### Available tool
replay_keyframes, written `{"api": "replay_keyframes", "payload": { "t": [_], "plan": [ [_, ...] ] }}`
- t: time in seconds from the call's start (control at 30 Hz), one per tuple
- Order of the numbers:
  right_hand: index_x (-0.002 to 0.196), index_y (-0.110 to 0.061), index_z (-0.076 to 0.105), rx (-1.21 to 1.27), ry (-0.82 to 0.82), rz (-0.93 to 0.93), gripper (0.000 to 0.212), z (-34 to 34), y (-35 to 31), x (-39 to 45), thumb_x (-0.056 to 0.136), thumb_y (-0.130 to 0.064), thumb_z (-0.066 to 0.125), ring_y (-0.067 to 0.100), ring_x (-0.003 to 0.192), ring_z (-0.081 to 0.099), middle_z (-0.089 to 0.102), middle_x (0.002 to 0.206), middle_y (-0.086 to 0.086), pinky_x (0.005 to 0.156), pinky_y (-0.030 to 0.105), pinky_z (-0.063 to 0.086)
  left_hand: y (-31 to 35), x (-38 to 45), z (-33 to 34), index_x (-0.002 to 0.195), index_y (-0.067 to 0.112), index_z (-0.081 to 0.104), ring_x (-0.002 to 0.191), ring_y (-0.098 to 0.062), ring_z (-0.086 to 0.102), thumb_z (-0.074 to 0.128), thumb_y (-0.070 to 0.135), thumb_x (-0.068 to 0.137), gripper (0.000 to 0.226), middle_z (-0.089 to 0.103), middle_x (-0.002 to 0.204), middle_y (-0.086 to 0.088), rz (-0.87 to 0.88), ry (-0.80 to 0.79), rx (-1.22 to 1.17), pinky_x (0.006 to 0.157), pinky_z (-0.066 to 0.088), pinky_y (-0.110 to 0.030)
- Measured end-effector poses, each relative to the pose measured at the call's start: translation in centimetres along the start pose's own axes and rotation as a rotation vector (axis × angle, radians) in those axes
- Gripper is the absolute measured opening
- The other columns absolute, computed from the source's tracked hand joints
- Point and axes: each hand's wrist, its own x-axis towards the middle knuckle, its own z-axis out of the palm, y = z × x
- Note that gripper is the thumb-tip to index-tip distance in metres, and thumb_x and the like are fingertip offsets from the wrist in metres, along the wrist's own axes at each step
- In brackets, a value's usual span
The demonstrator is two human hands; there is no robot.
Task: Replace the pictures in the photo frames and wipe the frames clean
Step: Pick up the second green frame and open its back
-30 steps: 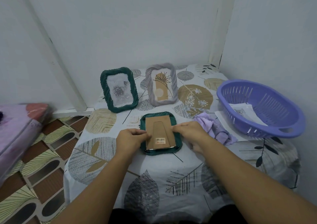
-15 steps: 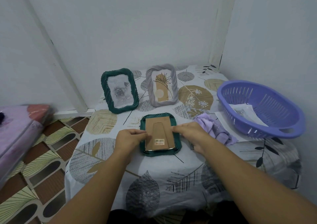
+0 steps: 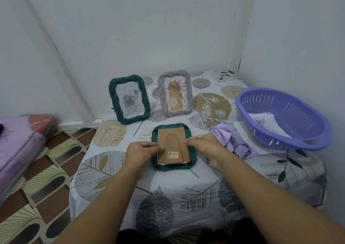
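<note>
Frame (image 3: 192,146) ribbed green, face-down | cardboard back (image 3: 172,141) | left grip (image 3: 141,151), right grip (image 3: 203,144) both pinching back's edges

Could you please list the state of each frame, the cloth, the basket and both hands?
Front green frame: face down, brown backing up.
Rear green frame: upright, rose picture inside.
Grey frame: upright, plant picture inside.
Cloth: crumpled, unused.
Basket: holds papers.
Left hand: fingers on backing.
Right hand: fingertips at backing's edge.
</note>
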Motion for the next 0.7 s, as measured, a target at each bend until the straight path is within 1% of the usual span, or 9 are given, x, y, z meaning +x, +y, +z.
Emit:
{"api": "replay_keyframes", "payload": {
  "t": [0.07,0.23,0.3,0.4,0.53,0.6,0.63,0.67,0.7],
  "plan": [
    [0.115,0.004,0.073,0.017,-0.004,0.01,0.024,0.1,-0.2,-0.1,0.094,-0.005,0.07,0.005,0.075,0.059,0.073,0.115,0.016,0.047,0.005,0.044,0.0,0.0,0.0,0.079,0.017,0.084,0.097,-0.03,0.075,0.098,0.018,0.063,0.021,0.081,0.089,-0.005,0.0,0.006,0.0,0.096,0.058,-0.051],
    [0.115,0.01,0.071,0.057,0.003,0.001,0.024,0.4,0.0,-0.2,0.092,0.001,0.069,0.008,0.074,0.061,0.073,0.11,0.02,0.05,0.005,0.046,0.0,0.1,-0.1,0.081,0.014,0.084,0.096,-0.033,0.075,0.099,0.016,0.06,0.026,0.08,0.09,-0.009,-0.022,-0.009,-0.041,0.094,0.059,-0.052],
    [0.113,0.01,0.071,0.062,0.004,-0.003,0.023,0.4,0.1,-0.2,0.092,0.002,0.069,0.008,0.074,0.062,0.073,0.109,0.02,0.051,0.005,0.046,0.2,0.0,-0.1,0.08,0.014,0.083,0.096,-0.032,0.075,0.099,0.015,0.06,0.025,0.08,0.089,-0.008,-0.017,-0.003,-0.042,0.093,0.059,-0.051],
    [0.112,0.008,0.071,0.042,0.009,-0.011,0.02,0.4,0.1,-0.4,0.093,0.001,0.069,0.006,0.072,0.06,0.072,0.101,0.016,0.049,0.004,0.044,0.3,-0.2,0.1,0.082,0.012,0.083,0.096,-0.028,0.074,0.097,0.013,0.064,0.022,0.08,0.089,-0.005,0.009,0.025,-0.03,0.094,0.059,-0.048],
    [0.112,0.007,0.072,-0.01,0.005,-0.027,0.021,0.6,0.3,-0.5,0.092,0.0,0.07,0.008,0.075,0.064,0.075,0.111,0.018,0.052,0.006,0.047,0.2,-0.3,0.2,0.082,0.012,0.083,0.095,-0.026,0.074,0.096,0.013,0.066,0.021,0.08,0.087,-0.005,0.029,0.062,-0.02,0.094,0.059,-0.046],
    [0.112,0.005,0.072,-0.035,-0.003,-0.036,0.021,0.6,0.2,-0.9,0.092,-0.002,0.072,0.007,0.076,0.063,0.075,0.106,0.014,0.052,0.006,0.047,0.3,-0.3,0.4,0.079,0.013,0.082,0.095,-0.025,0.074,0.097,0.016,0.065,0.02,0.08,0.087,-0.004,0.034,0.08,0.004,0.093,0.059,-0.045],
    [0.11,0.002,0.072,-0.039,-0.003,-0.051,0.02,0.6,0.2,-0.9,0.092,-0.005,0.073,0.008,0.077,0.063,0.074,0.101,0.011,0.055,0.008,0.05,0.4,-0.2,0.6,0.078,0.014,0.082,0.095,-0.026,0.074,0.097,0.017,0.065,0.02,0.079,0.088,-0.004,0.037,0.086,0.014,0.093,0.058,-0.045],
    [0.108,-0.002,0.071,-0.044,0.004,-0.071,0.019,0.8,0.3,-1.0,0.091,-0.009,0.076,0.009,0.079,0.064,0.072,0.097,0.008,0.062,0.012,0.054,0.3,-0.2,0.6,0.078,0.014,0.081,0.094,-0.026,0.073,0.097,0.018,0.066,0.021,0.079,0.088,-0.004,0.036,0.093,0.025,0.093,0.058,-0.046],
    [0.103,-0.009,0.071,-0.053,0.022,-0.099,0.019,1.1,0.4,-0.9,0.088,-0.018,0.079,0.012,0.082,0.066,0.071,0.095,0.007,0.072,0.02,0.059,0.4,-0.2,0.7,0.079,0.014,0.081,0.094,-0.026,0.073,0.097,0.018,0.066,0.021,0.079,0.088,-0.005,0.038,0.092,0.032,0.092,0.058,-0.046]
  ]
}}
